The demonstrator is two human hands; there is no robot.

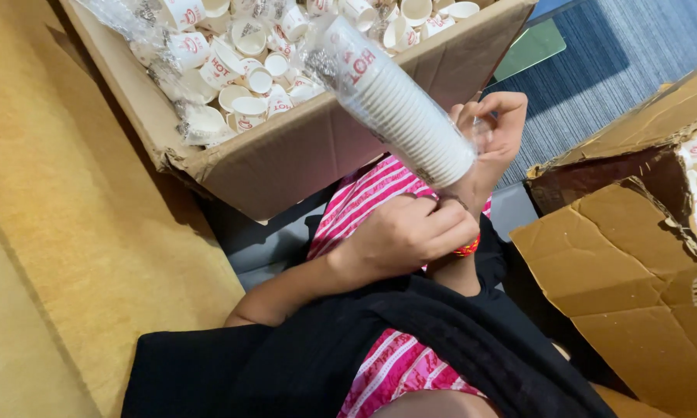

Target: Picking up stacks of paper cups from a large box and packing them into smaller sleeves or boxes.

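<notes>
A tan, carpet-like floor (62, 232) spreads to the left of the hands, with blue striped carpet (635, 46) beyond the right hand. The left hand (410, 232) is curled shut at the lower end of a plastic-wrapped stack of white paper cups (399, 104); the right hand (495, 128), fingers bent, pinches the wrapping beside that end. Just above stands an open cardboard box (325, 147) of loose cups; a torn box (635, 263) crowds the right, leaving little room between them.
</notes>
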